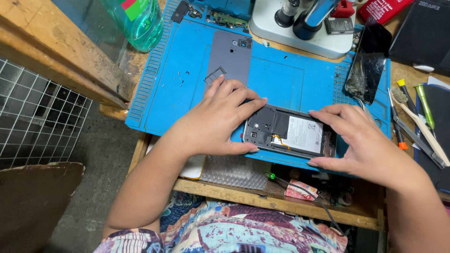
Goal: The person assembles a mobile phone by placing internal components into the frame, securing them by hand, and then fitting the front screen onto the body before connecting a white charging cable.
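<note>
Bracing: left hand [216, 121] clamps the opened phone [289, 137] at its nine o'clock end, fingers pressed together, steadying it on the blue mat [168, 93].
Right hand [363, 140]: pinches the three o'clock end likewise.
Phone's place: mat's six o'clock edge, battery up.
Back cover [229, 54]: at twelve, set aside.
Hidden: both phone ends, under fingers; microscope [304, 21] cut off.

Opened phone [290, 136], battery exposed, flat on blue mat [281, 79]

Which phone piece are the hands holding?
The opened phone with its white battery showing, held between left hand and right hand. The grey back cover and cracked screen lie untouched.
</note>
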